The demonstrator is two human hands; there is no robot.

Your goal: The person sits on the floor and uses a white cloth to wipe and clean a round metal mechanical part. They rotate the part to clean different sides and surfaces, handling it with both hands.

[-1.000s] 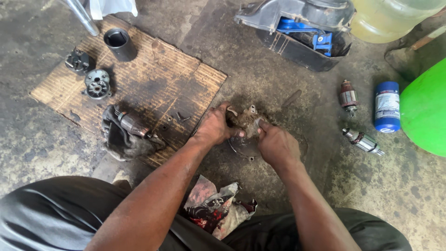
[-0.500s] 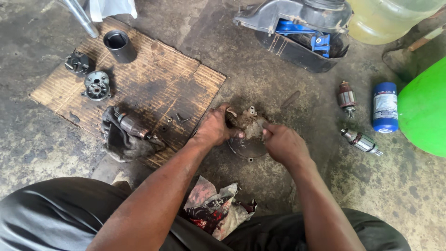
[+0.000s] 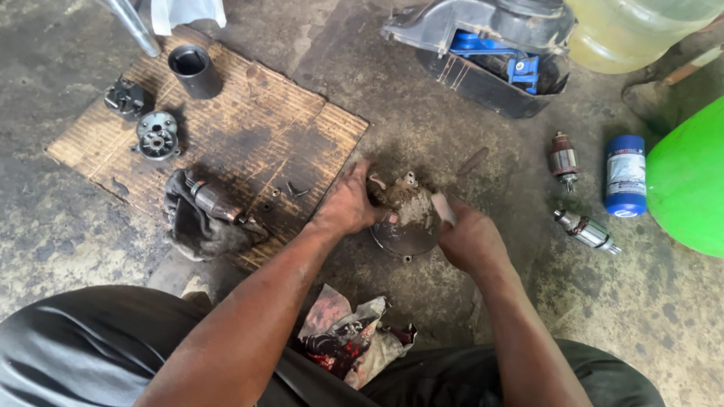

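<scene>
The person sits low on the floor point(image 3: 90, 226), knees wide, and a dirty red and white rag point(image 3: 343, 335) lies just between the legs, close enough to grab. A bit farther out, both hands meet over a round, greasy metal motor part point(image 3: 407, 218) that rests on the floor beside the right edge of the cardboard sheet point(image 3: 226, 113). The left hand point(image 3: 348, 205) has its fingers wrapped on the left side of the part, I think to keep it from sliding. The right hand point(image 3: 469, 240) is closed around a small flat strip point(image 3: 443, 209), maybe sandpaper, and the strip's end sits at the right rim of the part, as if for rubbing it. To the left, on the near edge of the cardboard, a dark cloth point(image 3: 192, 226) cradles another motor piece, so it cannot roll. Tiny screws point(image 3: 294, 190) lie near it. Farther back on the cardboard sit a round metal cap point(image 3: 157, 137), a small dark block point(image 3: 124, 98) and a black cup-shaped tube point(image 3: 194, 71), all laid apart so none gets lost. Off to the right, on bare floor, lie two copper-wound rotors point(image 3: 587, 230), one behind the other, and a blue can point(image 3: 625, 175) on its side. Farthest away are a grey and blue plastic case point(image 3: 490, 45), a yellowish jug point(image 3: 633, 34) and something bright green point(image 3: 690, 181).
</scene>
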